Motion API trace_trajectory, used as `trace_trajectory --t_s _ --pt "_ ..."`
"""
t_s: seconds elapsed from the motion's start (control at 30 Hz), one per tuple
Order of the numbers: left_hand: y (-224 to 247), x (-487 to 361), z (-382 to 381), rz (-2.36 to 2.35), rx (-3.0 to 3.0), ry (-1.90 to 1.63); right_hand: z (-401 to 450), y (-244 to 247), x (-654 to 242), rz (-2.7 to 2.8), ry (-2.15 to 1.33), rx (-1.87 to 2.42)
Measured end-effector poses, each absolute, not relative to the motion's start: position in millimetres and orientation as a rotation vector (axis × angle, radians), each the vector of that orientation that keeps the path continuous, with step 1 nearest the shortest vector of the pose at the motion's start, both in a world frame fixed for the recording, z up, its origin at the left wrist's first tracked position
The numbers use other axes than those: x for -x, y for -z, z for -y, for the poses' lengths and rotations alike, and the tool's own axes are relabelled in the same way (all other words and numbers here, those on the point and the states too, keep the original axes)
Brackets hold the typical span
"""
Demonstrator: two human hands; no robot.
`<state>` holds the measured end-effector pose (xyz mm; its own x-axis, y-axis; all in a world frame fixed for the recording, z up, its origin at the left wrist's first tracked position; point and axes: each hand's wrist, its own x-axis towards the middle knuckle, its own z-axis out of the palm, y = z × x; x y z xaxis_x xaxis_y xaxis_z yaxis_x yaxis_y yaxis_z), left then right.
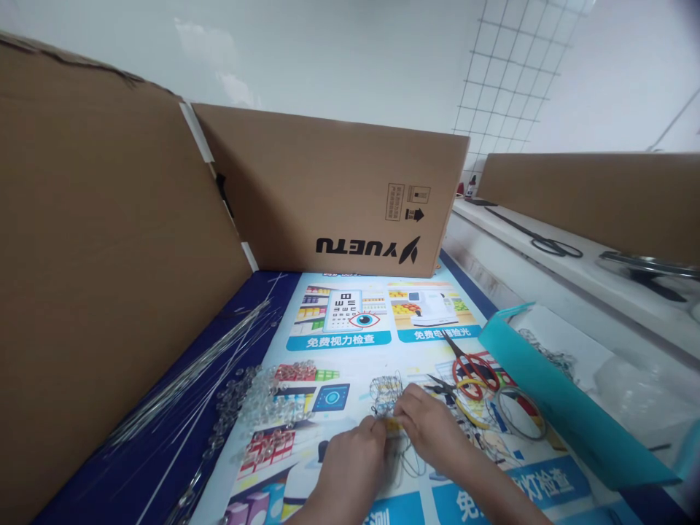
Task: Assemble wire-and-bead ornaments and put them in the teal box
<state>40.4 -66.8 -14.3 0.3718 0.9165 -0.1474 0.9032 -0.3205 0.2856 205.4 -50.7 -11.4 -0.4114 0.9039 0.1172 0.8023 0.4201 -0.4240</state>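
My left hand [353, 459] and my right hand [432, 423] are close together over the printed sheet, fingertips pinched and almost meeting. Between them they hold a thin wire, mostly hidden by the fingers. Just beyond the fingertips lies a bundle of coiled wire [384, 390], and loose wire loops [407, 463] hang below the hands. To the right of my right hand are pliers with yellow handles [470, 415] and scissors with red handles [475, 375]. Clear beads [267, 397] are spread out left of my hands.
Long straight wires [191, 364] lie at the left. A ring-shaped coil [522, 412] rests beside a teal box [569, 408] holding metal pieces and plastic. Cardboard panels [328, 182] stand at the back and left. Black scissors [547, 244] lie on the right ledge.
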Motion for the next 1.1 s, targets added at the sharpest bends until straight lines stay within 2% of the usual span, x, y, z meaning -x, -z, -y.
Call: trace_trajectory --t_s 1.1 --pt "20.1 -45.3 66.4 -1.678 -2.215 -0.081 52.3 15.5 -204.5 2.407 -0.367 1.489"
